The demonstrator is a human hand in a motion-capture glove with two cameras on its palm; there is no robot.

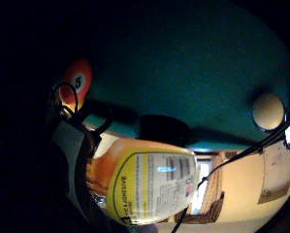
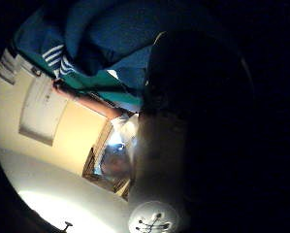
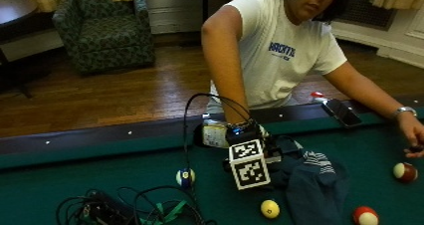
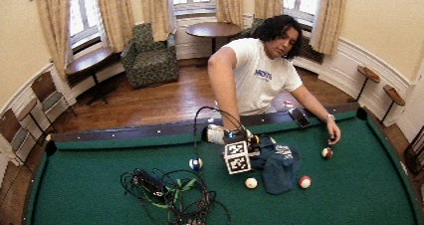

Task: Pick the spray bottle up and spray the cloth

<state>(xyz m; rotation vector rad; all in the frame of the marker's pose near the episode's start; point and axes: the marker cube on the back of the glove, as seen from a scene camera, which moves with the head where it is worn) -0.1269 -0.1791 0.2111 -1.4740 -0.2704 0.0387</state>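
The spray bottle [image 3: 214, 134] is held tipped on its side in the gloved right hand [image 3: 246, 133], whose fingers are wrapped round it just above the green felt, close to the far rail [image 3: 99, 138] of the pool table. Its yellow label [image 1: 152, 187] fills much of the little-finger palm view. The dark blue cloth [image 3: 313, 177] lies bunched on the felt directly right of the hand. Open felt stretches to the left, where a blue-striped ball [image 3: 185, 176] sits, with a tangle of cables [image 3: 126, 210] nearer. A yellow ball [image 3: 269, 208] and red-and-white balls [image 3: 366, 216] lie on the near side. A phone [image 3: 341, 112] rests on the far rail. Beyond, wooden floor and a green armchair [image 3: 106, 28] are seen.
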